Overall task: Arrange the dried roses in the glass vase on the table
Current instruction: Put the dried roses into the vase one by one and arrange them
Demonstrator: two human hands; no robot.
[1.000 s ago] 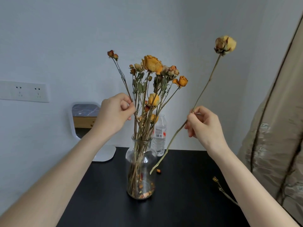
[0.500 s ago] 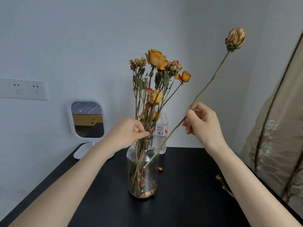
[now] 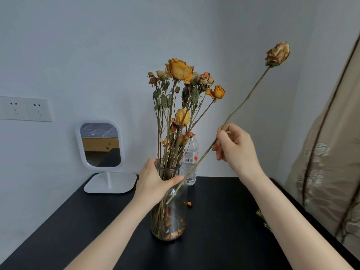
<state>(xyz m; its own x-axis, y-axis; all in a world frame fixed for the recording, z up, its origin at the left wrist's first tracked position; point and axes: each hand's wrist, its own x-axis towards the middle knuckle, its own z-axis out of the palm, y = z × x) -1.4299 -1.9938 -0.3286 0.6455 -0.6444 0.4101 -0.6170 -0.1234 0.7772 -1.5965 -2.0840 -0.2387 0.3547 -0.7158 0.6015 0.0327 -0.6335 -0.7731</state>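
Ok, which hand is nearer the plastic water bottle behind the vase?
Left. The left hand grips the glass vase neck just beside the water bottle; the right hand holds the long rose stem higher, off to its right.

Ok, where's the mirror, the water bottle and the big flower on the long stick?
mirror (image 3: 100,145), head view, on its glass.
water bottle (image 3: 190,157), head view, on its label.
long-stemmed rose (image 3: 278,53), head view, on its dried bloom.
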